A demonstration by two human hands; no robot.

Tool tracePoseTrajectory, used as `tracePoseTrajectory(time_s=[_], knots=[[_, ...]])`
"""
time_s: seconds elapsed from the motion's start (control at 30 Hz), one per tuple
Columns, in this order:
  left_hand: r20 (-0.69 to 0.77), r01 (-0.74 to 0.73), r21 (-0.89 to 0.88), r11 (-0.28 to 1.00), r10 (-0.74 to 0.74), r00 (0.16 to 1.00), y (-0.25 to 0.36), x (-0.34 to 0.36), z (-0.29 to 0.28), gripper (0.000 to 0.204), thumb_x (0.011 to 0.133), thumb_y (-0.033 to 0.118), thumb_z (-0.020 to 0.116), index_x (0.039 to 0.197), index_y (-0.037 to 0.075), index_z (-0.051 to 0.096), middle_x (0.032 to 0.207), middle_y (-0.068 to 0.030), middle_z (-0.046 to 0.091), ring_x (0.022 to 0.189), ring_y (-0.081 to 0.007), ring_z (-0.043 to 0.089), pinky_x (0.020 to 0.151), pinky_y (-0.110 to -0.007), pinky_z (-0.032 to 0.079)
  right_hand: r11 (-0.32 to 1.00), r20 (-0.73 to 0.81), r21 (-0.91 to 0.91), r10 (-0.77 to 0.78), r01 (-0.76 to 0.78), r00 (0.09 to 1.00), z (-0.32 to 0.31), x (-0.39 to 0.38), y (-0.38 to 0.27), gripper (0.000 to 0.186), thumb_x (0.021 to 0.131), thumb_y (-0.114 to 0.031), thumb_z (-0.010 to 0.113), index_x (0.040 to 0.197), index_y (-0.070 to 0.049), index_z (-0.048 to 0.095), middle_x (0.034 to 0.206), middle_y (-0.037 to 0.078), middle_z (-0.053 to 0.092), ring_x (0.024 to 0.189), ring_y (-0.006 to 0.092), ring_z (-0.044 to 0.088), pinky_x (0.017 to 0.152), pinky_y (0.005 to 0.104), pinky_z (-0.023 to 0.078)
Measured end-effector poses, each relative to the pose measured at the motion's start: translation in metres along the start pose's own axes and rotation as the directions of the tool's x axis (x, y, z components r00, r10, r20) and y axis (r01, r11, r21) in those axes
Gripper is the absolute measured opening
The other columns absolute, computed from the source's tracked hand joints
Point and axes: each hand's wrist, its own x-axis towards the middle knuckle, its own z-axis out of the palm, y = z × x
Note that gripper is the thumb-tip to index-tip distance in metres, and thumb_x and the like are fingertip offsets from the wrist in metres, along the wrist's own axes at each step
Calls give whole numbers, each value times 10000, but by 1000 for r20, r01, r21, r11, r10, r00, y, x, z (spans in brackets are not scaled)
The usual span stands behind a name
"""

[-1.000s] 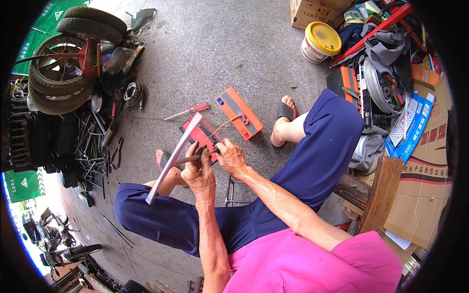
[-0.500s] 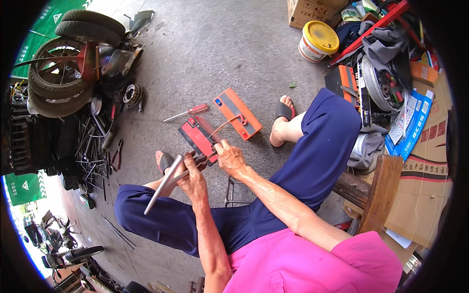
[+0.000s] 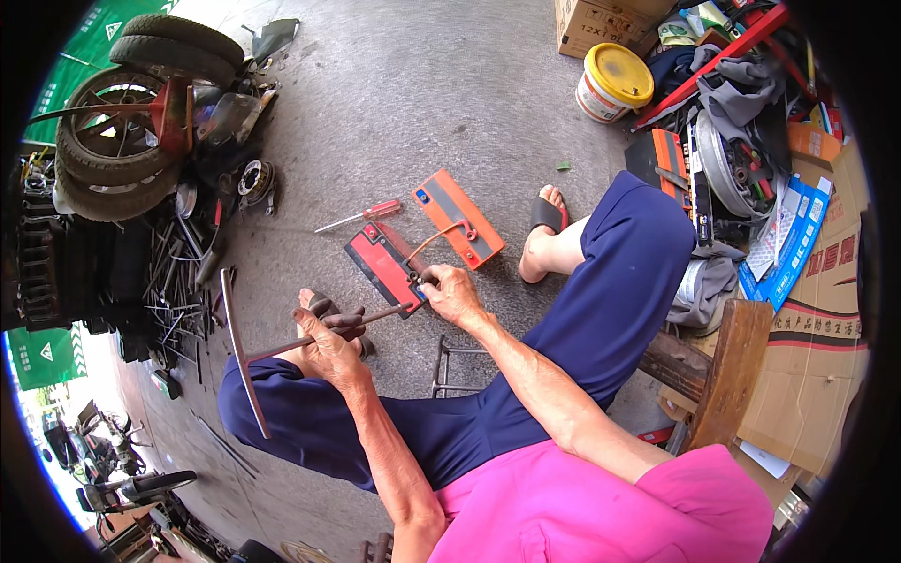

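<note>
Lying on the floor before me is a red-topped battery [image 3: 380, 267], with an orange battery [image 3: 449, 208] just to its right. A copper-coloured cable [image 3: 427, 246] runs from a terminal on the orange battery over to the near right end of the red one. There my right hand [image 3: 455, 296] is closed, fingertips pinched at the terminal; what lies between them is partly hidden. My left hand [image 3: 333, 352] grips the shaft of a metal T-handle wrench [image 3: 242, 352], its tip at the red battery's near end. A red-handled screwdriver [image 3: 361, 216] lies beyond the batteries.
Left, tyred wheels [image 3: 113, 169] and a heap of metal tools [image 3: 178, 281] crowd the floor. A bucket with a yellow lid [image 3: 619, 77] stands far right, near a cardboard box [image 3: 601, 26]. A wooden seat frame [image 3: 737, 366] is at my right, and a metal frame [image 3: 446, 366] sits between my legs.
My left hand has moved left and turned the T-handle wrench, so its crossbar now stands farther left and its shaft reaches toward the red battery. My right hand has shifted slightly right.
</note>
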Motion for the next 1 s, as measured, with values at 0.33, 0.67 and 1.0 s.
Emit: tracePoseTrajectory(time_s=[0.33,0.67,1.0], knots=[[151,-41,256,966,2,989,-74,32,46,482,970,469,562,919,11,704,553,63,389,545,-63,351,505,-281,272,616,227,712,251,-337,941,-24,9,-14,245,835,-134,568,961,66,632,686,120,657,506,153,611,462,259,496],[163,-35,292,956,-13,986,-112,39,69,280,742,246,833,883,22,739,707,-37,684,599,-118,573,581,-293,462,450,355,785,235,-425,905,-31,6,-14,260,918,-195,519,923,37,636,725,126,663,571,183,652,522,268,526],[192,-51,571,819,-74,979,-112,40,77,382,648,283,859,841,-10,710,715,-139,703,618,-232,658,612,-387,504,649,241,684,230,-333,943,-13,3,13,253,908,-178,658,1089,-2,682,772,44,679,599,109,621,564,246,526]])
